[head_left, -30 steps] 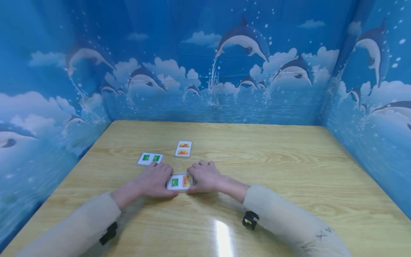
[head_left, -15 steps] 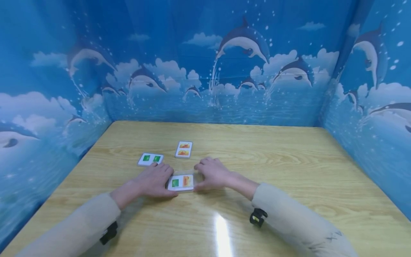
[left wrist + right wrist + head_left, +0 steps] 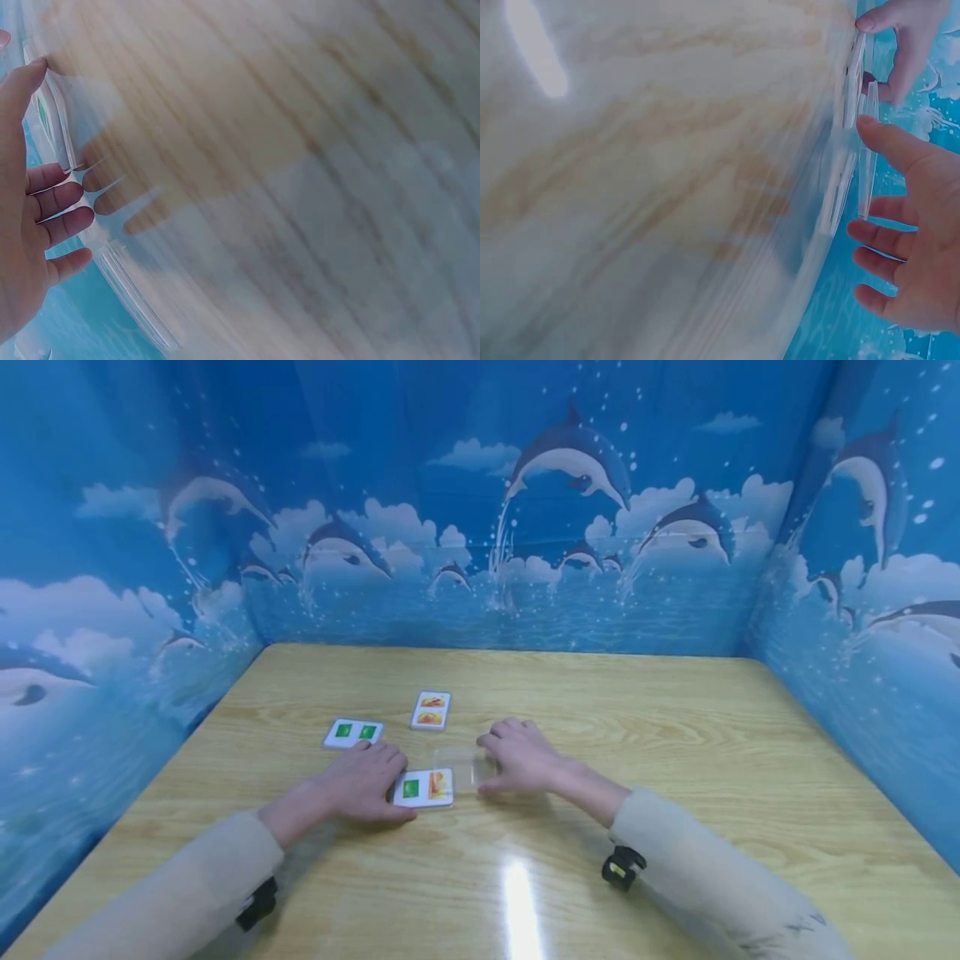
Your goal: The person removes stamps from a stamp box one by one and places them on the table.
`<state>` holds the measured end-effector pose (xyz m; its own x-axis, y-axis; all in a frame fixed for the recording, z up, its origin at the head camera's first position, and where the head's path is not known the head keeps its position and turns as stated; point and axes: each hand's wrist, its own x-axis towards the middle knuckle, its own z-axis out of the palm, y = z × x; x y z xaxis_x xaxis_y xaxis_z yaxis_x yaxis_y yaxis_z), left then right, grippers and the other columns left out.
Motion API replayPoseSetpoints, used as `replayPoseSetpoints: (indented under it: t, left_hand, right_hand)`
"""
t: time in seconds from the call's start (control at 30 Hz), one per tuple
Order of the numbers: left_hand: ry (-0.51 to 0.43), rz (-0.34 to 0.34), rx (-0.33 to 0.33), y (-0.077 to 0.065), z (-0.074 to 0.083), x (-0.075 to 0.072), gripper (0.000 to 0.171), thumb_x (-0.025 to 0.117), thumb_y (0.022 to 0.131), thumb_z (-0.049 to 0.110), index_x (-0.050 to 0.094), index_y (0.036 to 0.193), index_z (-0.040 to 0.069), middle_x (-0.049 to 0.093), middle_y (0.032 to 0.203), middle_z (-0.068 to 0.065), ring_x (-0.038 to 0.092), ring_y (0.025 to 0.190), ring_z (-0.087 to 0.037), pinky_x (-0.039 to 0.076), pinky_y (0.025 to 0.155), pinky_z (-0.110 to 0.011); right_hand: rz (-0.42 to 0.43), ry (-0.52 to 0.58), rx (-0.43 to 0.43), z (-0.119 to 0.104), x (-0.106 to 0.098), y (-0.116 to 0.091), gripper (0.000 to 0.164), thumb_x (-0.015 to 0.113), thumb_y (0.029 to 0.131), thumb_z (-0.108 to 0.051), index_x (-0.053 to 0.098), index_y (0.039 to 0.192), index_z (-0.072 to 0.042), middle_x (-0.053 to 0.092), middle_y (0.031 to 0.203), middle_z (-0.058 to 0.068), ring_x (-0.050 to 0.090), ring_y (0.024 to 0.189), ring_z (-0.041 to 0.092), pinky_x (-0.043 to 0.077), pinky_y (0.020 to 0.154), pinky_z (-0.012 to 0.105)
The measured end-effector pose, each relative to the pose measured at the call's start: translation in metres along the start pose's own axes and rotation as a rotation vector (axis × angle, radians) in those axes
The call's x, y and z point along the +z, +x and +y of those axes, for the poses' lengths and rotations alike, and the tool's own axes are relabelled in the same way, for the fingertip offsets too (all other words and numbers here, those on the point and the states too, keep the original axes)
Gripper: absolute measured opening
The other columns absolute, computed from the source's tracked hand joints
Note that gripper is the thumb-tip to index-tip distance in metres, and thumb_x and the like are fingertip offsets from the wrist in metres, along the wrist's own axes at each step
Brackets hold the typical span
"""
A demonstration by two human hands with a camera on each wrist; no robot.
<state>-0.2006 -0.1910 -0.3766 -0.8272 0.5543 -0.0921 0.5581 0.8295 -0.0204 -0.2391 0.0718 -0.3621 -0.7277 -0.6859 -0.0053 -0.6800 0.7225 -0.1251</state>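
A white card [image 3: 423,788] with a green picture and an orange picture lies near the middle left of the table, apparently with more thickness below it. My left hand [image 3: 366,781] grips its left end between thumb and fingers. To the right, my right hand [image 3: 528,758] pinches a clear plastic cover [image 3: 459,768] by its near and far edges, just above the table. In the right wrist view the clear cover [image 3: 868,176] stands apart from the stack, thumb at one end and a finger at the other. The left fingertips are partly hidden in the head view.
A card with two green pictures [image 3: 354,733] lies just beyond my left hand. Further back is a card with two orange pictures [image 3: 431,710]. The wood-grain table [image 3: 637,718] is bordered by blue dolphin curtains [image 3: 480,585].
My right hand has drawn away to the right from the card with the clear cover, which was over the card before. The left hand keeps its place.
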Motion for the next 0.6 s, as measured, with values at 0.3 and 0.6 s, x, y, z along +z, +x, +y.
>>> replayPoseSetpoints:
  t: [0.3, 0.6]
  left_hand:
    - [0.005, -0.009, 0.006, -0.001, 0.0, 0.0, 0.066, 0.05, 0.078, 0.07, 0.055, 0.108, 0.012, 0.052, 0.097, 0.0, 0.047, 0.091, -0.015, 0.039, 0.088, -0.042]
    - [0.021, -0.011, 0.007, 0.0, 0.001, 0.0, 0.066, 0.049, 0.079, 0.07, 0.055, 0.108, 0.012, 0.052, 0.097, 0.0, 0.046, 0.09, -0.015, 0.039, 0.087, -0.041]
  right_hand:
    - [0.031, -0.025, 0.038, 0.016, -0.002, -0.008, 0.072, 0.071, 0.074, -0.051, 0.052, 0.127, -0.006, 0.054, 0.124, 0.009, 0.043, 0.118, 0.028, 0.03, 0.1, 0.048]
    - [0.032, -0.01, 0.068, 0.032, -0.003, -0.016, 0.074, 0.071, 0.075, -0.048, 0.051, 0.128, -0.002, 0.053, 0.124, 0.014, 0.044, 0.118, 0.031, 0.026, 0.102, 0.055]
